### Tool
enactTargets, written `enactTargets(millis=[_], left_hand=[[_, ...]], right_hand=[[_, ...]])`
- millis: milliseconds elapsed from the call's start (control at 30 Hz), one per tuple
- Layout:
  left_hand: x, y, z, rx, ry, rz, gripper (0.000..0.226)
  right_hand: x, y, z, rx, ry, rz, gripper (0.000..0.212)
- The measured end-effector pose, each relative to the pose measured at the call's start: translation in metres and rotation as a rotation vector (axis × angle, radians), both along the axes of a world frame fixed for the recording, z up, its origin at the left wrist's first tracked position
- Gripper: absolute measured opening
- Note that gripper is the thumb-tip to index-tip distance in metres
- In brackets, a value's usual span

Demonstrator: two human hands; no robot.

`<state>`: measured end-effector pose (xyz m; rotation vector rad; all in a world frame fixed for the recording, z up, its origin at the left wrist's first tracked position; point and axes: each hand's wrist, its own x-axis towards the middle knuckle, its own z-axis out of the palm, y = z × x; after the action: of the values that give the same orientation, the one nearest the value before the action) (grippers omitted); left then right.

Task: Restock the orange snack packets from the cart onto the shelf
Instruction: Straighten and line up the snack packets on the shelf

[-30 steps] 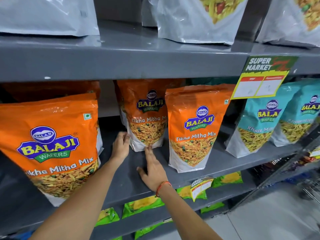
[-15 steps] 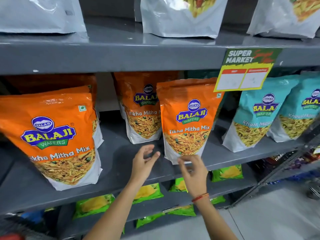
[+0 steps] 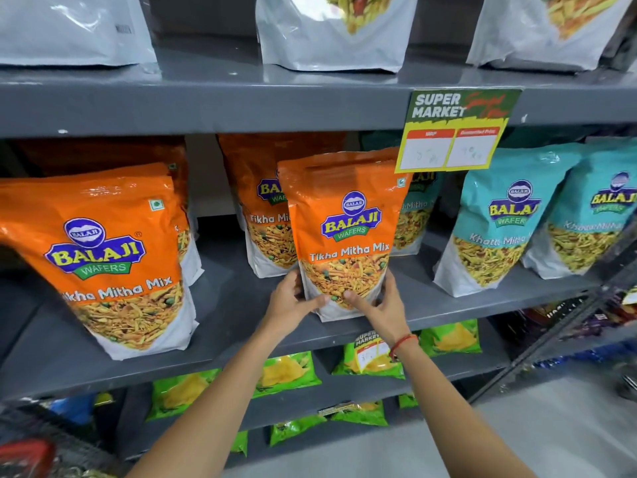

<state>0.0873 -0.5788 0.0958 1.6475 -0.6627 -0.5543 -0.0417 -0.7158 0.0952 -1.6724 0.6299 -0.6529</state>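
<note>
Head view: both hands, left hand (image 3: 293, 300) and right hand (image 3: 382, 305), now pinch the orange packet (image 3: 341, 232) at 12 o'clock; I'm straightening it on the shelf (image 3: 224, 305).

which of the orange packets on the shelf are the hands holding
The middle front Tikha Mitha Mix packet, below the price sign; both hands clasp its base, while the others stand untouched.

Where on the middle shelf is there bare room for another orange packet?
Bare shelf lies between the big left orange packet and the held packet. Rightward it is crowded: orange and teal packets stand close together.
</note>
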Motion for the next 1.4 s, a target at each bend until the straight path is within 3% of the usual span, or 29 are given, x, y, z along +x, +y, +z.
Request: enactTargets(millis=[100, 200, 633, 700, 800, 867, 1067, 1200, 1400], left_hand=[[0.002, 0.021, -0.001, -0.019, -0.001, 0.065, 0.053], [0.003, 0.040, 0.000, -0.049, 0.005, 0.111, 0.049], [0.005, 0.068, -0.002, -0.121, 0.067, 0.165, 0.043], [-0.003, 0.068, -0.003, -0.089, 0.028, 0.254, 0.042], [-0.039, 0.063, -0.009, -0.059, -0.133, 0.594, 0.042], [-0.082, 0.051, -0.018, -0.115, -0.211, 0.668, 0.032], [-0.157, -0.040, -0.037, -0.111, -0.048, 0.264, 0.028], [-0.154, -0.114, -0.018, -0.081, -0.046, 0.143, 0.028], [-0.138, -0.195, -0.007, -0.009, -0.160, 0.062, 0.051]], right_hand=[[0.010, 0.017, -0.006, -0.011, -0.009, 0.036, 0.075], [0.020, 0.034, -0.012, -0.013, -0.004, 0.056, 0.085], [0.033, 0.064, -0.013, -0.023, -0.022, 0.106, 0.084], [0.030, 0.061, -0.013, -0.030, -0.008, 0.121, 0.087], [0.019, 0.049, -0.015, -0.007, 0.002, 0.116, 0.093], [0.005, 0.037, -0.012, 0.007, -0.003, 0.049, 0.082], [-0.059, -0.040, -0.002, -0.080, -0.114, -0.343, 0.044], [-0.101, -0.099, 0.005, -0.129, -0.087, -0.566, 0.064], [-0.111, -0.168, 0.009, 0.017, -0.032, -0.375, 0.084]])
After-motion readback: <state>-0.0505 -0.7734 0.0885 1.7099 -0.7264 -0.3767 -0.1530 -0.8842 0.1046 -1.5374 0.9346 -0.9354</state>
